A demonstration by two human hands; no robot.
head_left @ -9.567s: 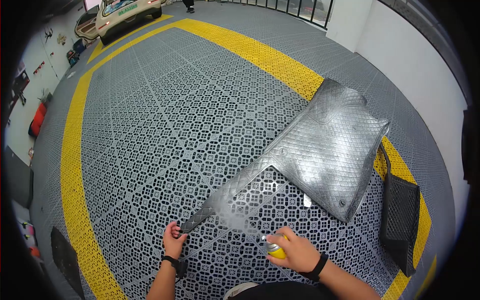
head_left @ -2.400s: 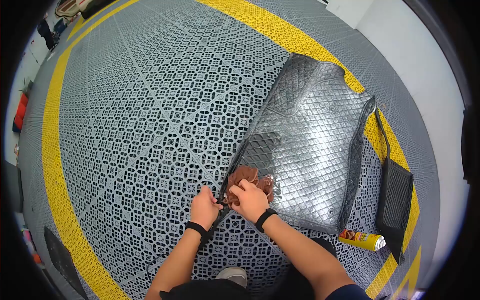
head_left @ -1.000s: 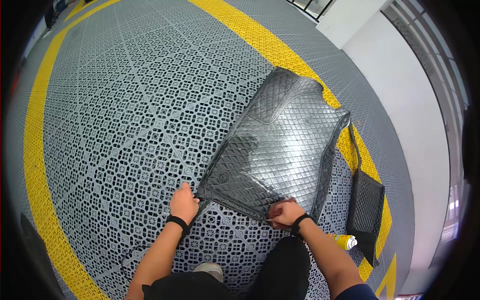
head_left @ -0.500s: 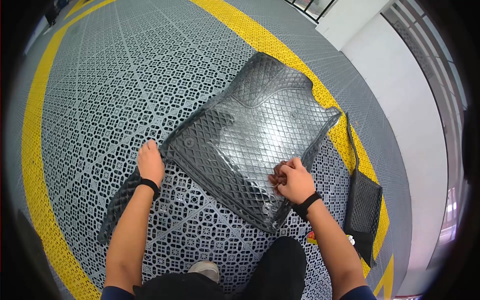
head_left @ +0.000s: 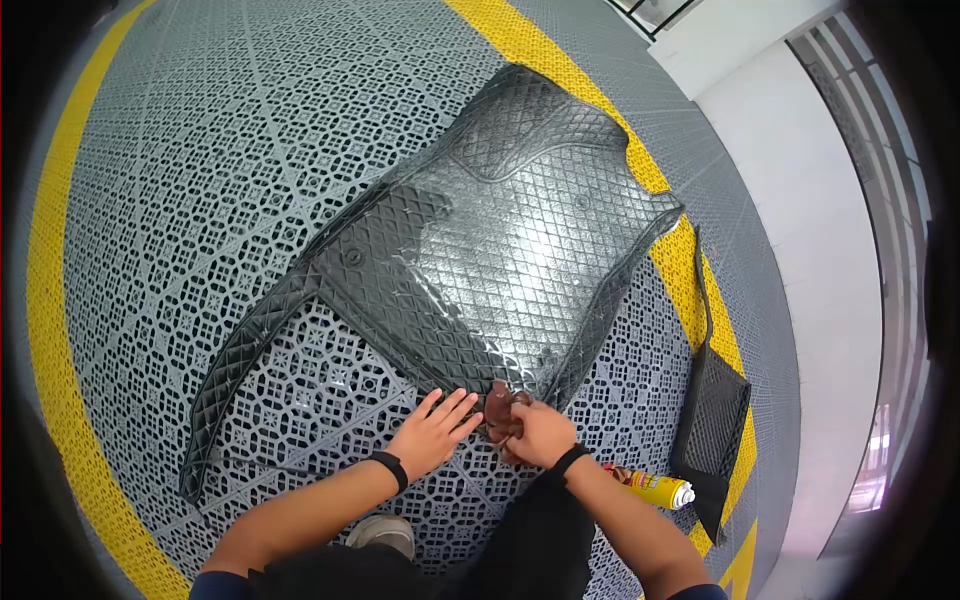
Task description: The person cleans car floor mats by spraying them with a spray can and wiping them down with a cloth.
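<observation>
A black quilted car floor mat [head_left: 510, 260] lies on the floor in front of me. Much of its middle and right shines as if wet, while the left part looks duller. My right hand [head_left: 545, 435] is closed around a brown cloth [head_left: 500, 408] at the mat's near corner. Just left of the cloth, my left hand [head_left: 437, 432] rests with fingers spread at the mat's near edge. Whether its fingertips press on the mat, I cannot tell. A long quilted strip [head_left: 245, 350] of the mat curves toward me on the left.
Beside my right forearm lies a yellow spray can [head_left: 655, 488] with a white top. Another black quilted mat piece [head_left: 712, 410] lies farther right, partly over a yellow floor stripe [head_left: 735, 350]. The floor is grey perforated tile [head_left: 330, 90]. A white wall [head_left: 770, 170] borders the right.
My left hand has left the mat's left corner and come right to the near edge. My right hand has drawn the cloth toward me and left, to the near corner.
</observation>
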